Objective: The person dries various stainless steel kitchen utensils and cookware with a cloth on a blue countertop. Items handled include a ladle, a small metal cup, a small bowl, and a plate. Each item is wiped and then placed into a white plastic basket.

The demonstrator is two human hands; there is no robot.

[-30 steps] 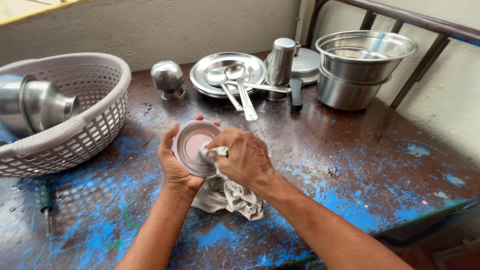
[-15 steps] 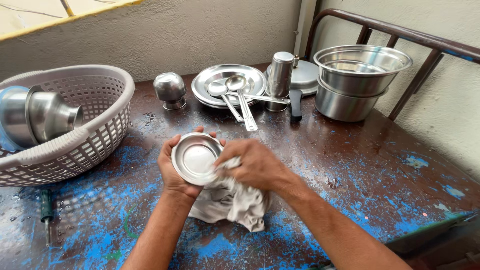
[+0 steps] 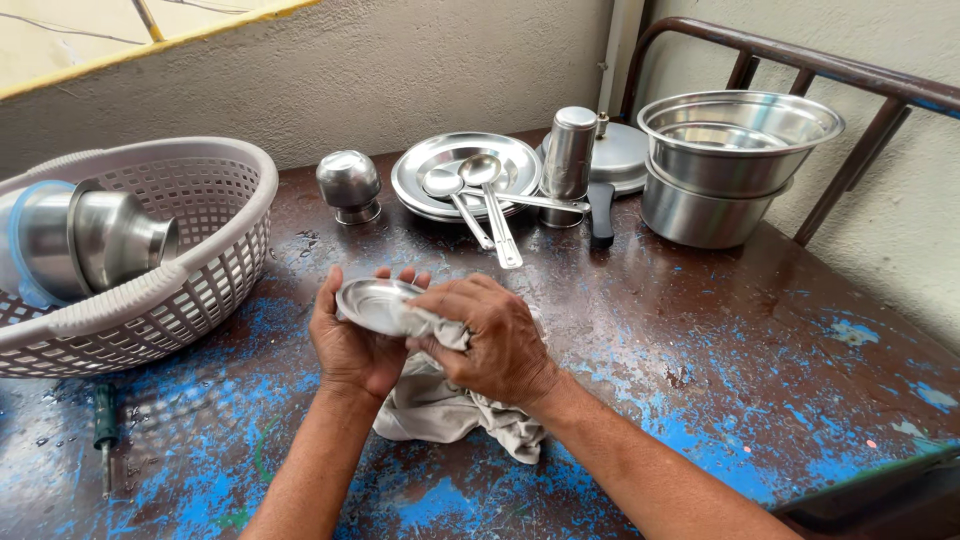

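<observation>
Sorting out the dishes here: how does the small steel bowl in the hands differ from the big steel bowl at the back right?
The small bowl is shallow and held tilted in the left hand, while the big bowl is deep and sits upright, stacked on a pot. The right hand presses a cloth against the small bowl; nothing touches the big bowl. Both are shiny steel.

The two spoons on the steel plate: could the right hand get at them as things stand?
Probably yes: nothing stands between the right hand and the spoons, whose handles overhang the plate toward it, but it is busy pressing a cloth against the small bowl.
</observation>
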